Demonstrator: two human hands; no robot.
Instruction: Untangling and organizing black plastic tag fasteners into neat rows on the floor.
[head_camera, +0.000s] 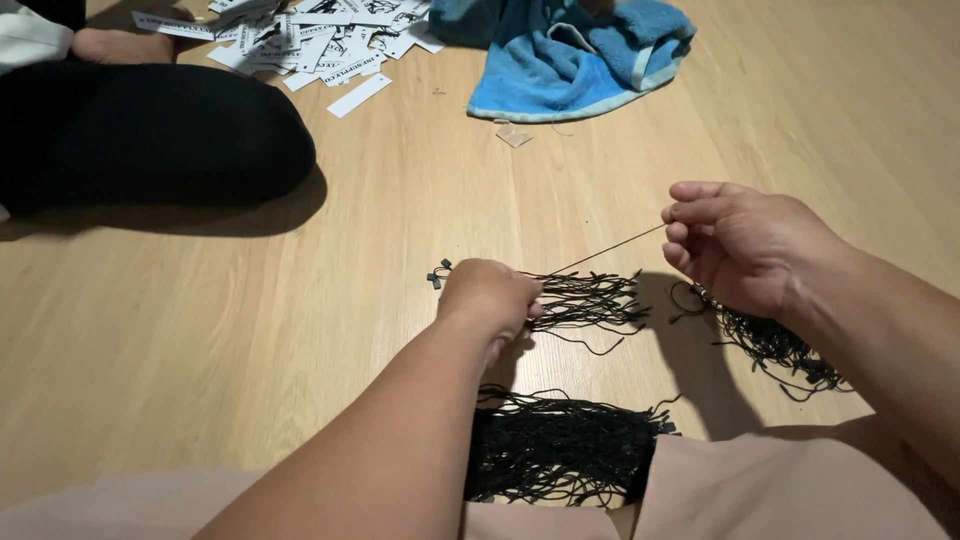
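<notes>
While the left hand (487, 297) pins black strings (590, 300), the right hand (745, 250) pinches one.

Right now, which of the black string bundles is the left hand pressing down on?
The middle bundle: the left hand rests on it, unlike the big one near the lap or the right-side clump.

At my eleven o'clock a heap of white rectangular paper tags (300, 35) with black print lies on the wooden floor (200, 340), one loose white tag (359, 95) just beside it.

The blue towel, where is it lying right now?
In the head view the blue towel lies on the wooden floor at top centre, right of the white paper tags.
</notes>
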